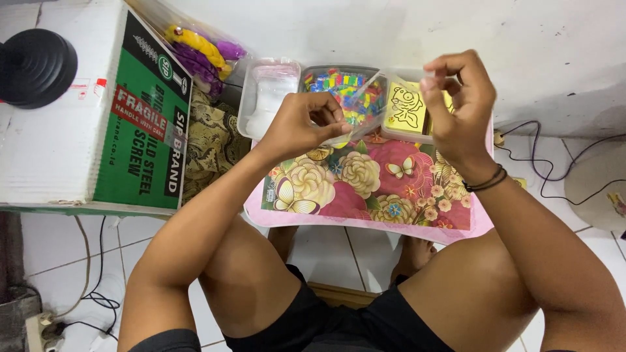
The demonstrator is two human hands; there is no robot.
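Now your left hand (306, 124) and right hand (456, 104) pinch a clear plastic bag (365, 104) between them, above the floral table (372, 189), near the bead tray (345, 88).

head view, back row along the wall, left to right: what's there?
Black round object → cardboard box → clear bag of yellow and purple items → clear tub of white contents → tub of multicoloured small pieces → yellow fish card.

A small pink bench (313, 218) with a flower-and-butterfly top is standing over white floor tiles, carrying three clear plastic trays along its far edge: white pieces (267, 98), coloured beads (345, 91), a yellow fish card (405, 107).
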